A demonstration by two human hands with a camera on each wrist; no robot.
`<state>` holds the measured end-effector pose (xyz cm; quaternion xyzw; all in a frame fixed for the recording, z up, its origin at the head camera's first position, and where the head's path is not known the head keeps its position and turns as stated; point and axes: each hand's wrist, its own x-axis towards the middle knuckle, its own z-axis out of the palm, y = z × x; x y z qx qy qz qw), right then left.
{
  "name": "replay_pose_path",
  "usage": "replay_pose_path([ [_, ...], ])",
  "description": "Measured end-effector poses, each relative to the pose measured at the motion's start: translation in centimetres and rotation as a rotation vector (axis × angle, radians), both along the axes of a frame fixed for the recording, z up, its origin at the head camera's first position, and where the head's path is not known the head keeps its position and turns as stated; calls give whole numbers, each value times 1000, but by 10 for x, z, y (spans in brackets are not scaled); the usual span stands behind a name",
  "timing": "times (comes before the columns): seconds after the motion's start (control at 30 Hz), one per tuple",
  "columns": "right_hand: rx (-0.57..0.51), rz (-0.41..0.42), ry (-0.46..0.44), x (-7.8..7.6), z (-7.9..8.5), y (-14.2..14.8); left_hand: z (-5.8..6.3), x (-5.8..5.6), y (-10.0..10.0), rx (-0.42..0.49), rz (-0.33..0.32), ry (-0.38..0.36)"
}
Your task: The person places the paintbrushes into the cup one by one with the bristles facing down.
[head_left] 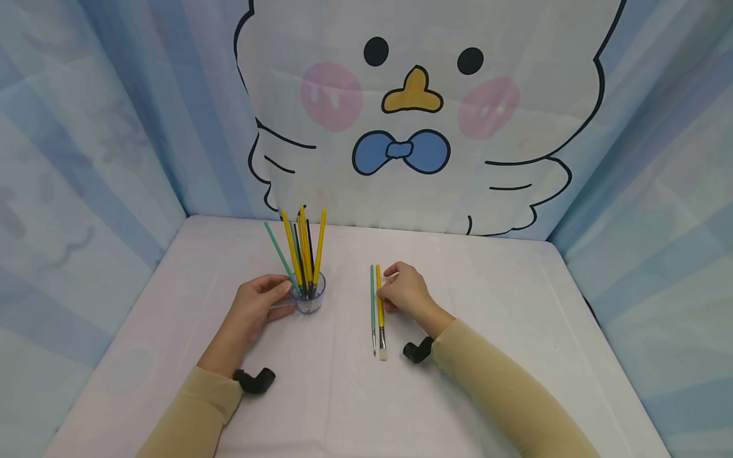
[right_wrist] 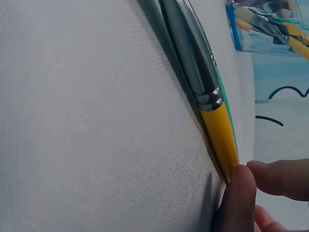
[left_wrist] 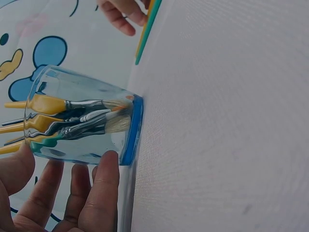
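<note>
A clear cup (head_left: 310, 306) with a blue base holds several paintbrushes (left_wrist: 91, 104), bristles down. My left hand (head_left: 260, 305) is at the cup's left side; in the left wrist view its thumb is near the rim and its fingertips (left_wrist: 110, 159) rest along the wall. To the right, a yellow-handled paintbrush (head_left: 380, 312) lies beside a thin teal paintbrush (head_left: 373, 305) on the table, bristles toward me. My right hand (head_left: 409, 292) pinches the yellow paintbrush mid-handle between thumb and index finger. In the right wrist view the thumb covers part of the yellow handle (right_wrist: 221, 133).
A pale cloth covers the table (head_left: 487, 286). Behind it hangs a curtain (head_left: 424, 203) printed with a cartoon face and blue bow tie; blue and white curtains (head_left: 74, 191) close both sides. Black straps (head_left: 254, 380) are on both wrists.
</note>
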<state>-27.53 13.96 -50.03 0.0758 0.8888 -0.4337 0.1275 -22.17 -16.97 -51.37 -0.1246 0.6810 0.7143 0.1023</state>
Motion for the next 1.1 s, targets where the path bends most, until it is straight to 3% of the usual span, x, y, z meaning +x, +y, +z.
replay_pose_path([
  [1.1,210,34,20,-3,-3,-7,1,1,0,16,5,-6],
])
